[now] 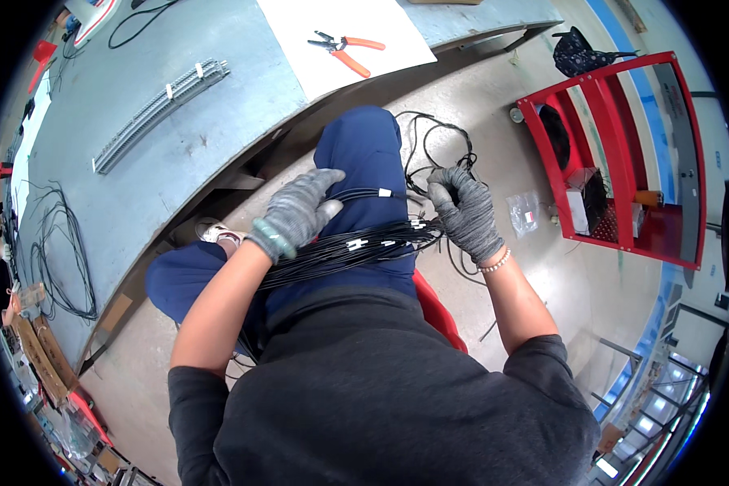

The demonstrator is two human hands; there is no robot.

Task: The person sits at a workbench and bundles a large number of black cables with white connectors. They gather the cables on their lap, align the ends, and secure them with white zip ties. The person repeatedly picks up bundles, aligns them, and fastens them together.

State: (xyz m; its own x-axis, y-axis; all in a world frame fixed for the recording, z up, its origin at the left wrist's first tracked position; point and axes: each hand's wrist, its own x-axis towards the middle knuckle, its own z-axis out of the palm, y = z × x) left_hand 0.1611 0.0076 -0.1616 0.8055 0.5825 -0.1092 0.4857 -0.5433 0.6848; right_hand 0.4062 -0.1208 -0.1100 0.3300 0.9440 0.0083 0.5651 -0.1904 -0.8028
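Note:
Both of my hands wear grey knit gloves and are over my lap. My left hand [293,212] grips a few black cables [355,194] between thumb and fingers; a white label tag [385,193] sits on them. My right hand [466,212] is curled, thumb and fingertips pinched together near the cables' right end; what it pinches is too small to make out. Across my thighs lies a thick bundle of thin black cables [316,261] with several white tags. Beyond my right hand, more black cable [441,125] loops down beside my knee.
Ahead stands a blue-grey workbench [162,154] with orange-handled wire strippers [350,55] on a white sheet [332,20], a bundle of ribbed grey strips [158,117] and a cable coil [63,259]. A red wheeled cart [603,89] and a clear plastic bag [523,212] are at right.

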